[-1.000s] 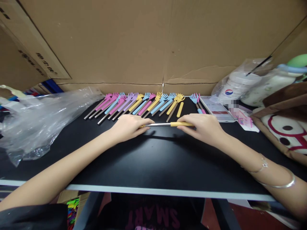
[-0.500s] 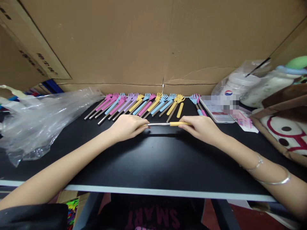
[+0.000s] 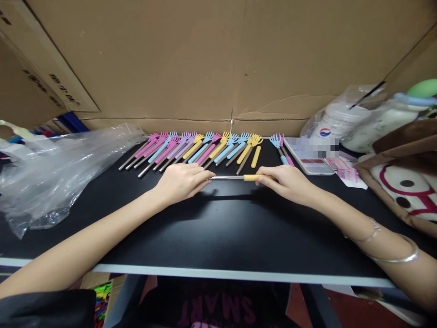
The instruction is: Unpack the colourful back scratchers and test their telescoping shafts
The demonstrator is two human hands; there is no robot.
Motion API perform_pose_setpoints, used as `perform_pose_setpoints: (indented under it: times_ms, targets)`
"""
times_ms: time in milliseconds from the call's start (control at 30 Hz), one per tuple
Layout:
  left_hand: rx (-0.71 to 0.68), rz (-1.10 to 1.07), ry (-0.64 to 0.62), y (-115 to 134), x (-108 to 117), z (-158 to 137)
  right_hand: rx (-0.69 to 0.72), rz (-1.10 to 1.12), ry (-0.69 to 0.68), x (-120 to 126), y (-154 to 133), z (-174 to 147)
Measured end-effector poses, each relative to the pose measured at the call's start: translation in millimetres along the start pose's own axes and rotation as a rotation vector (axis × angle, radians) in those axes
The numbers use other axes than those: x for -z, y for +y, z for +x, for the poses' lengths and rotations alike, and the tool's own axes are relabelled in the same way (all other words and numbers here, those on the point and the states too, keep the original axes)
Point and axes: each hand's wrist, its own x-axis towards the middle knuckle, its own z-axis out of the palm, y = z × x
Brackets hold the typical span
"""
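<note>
Between my two hands a back scratcher point(image 3: 229, 178) with a metal rod is held level above the black table. My left hand point(image 3: 184, 181) is closed on its left end, and the fingers hide that end. On the right, my right hand point(image 3: 286, 181) pinches the yellow grip sleeve point(image 3: 250, 177) around the rod. Behind them lies a row of back scratchers point(image 3: 201, 148) with pink, blue, purple and yellow claw heads. A loose yellow sleeve point(image 3: 256, 157) lies at the row's right end. A blue back scratcher point(image 3: 276, 142) and a pink one lie apart, near my right hand.
A clear plastic bag point(image 3: 61, 168) covers the table's left side. To the right are a phone point(image 3: 319, 172), a lidded white cup point(image 3: 344, 119) in plastic, a bottle point(image 3: 372, 123) and a brown bag point(image 3: 409, 182) with a cartoon face. A cardboard wall point(image 3: 191, 64) stands behind.
My right hand and the yellow sleeve have shifted slightly to the right. A little more bare rod shows between my hands.
</note>
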Motion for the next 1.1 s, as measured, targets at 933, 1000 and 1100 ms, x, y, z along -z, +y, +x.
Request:
perform_pose_setpoints:
  times_ms: [933, 1000, 1100]
  targets:
    - [0.104, -0.111, -0.059, 3.3, -6.7, -2.2, -0.048, -0.132, 0.107, -8.5, -3.3, -0.4]
    - [0.122, -0.134, -0.073, 2.5, -7.1, -2.8, -0.004, -0.225, 0.196, -12.6, -1.3, -2.3]
    - [0.18, -0.197, -0.127, 1.7, -7.1, -2.7, 0.092, -0.337, 0.325, -16.7, 0.6, -4.9]
